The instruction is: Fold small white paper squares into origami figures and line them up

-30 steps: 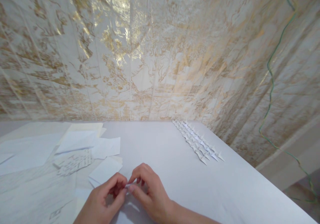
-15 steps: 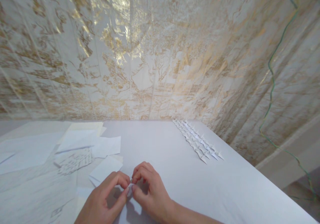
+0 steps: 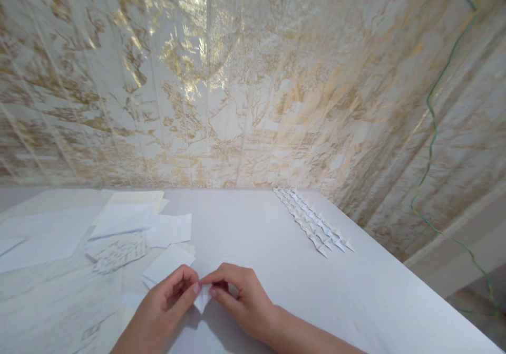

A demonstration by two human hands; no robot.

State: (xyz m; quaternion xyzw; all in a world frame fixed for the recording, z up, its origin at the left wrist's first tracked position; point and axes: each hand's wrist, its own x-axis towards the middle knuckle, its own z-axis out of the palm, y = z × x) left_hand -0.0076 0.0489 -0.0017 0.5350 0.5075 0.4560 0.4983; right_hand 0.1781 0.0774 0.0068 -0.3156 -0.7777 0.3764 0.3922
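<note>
Between my two hands, just over the white table (image 3: 253,227), is a small folded piece of white paper (image 3: 203,299) with its point toward me. My left hand (image 3: 168,301) pinches its left side between thumb and finger. On its other side, the thumb and index finger of my right hand (image 3: 243,296) grip the upper right edge. Fingertips cover the paper's top corner. White paper sheets (image 3: 168,264) lie close beyond my left hand.
Several small folded paper pieces (image 3: 312,222) stand in slanting rows at the back right. Loose and written sheets (image 3: 47,290) spread over the left side. A gold-patterned wall covering (image 3: 237,106) rises behind the table. A green cord (image 3: 430,132) hangs at the right.
The folded paper has turned so its point faces down toward me and more of it shows. My right index finger has stretched across toward the left thumb.
</note>
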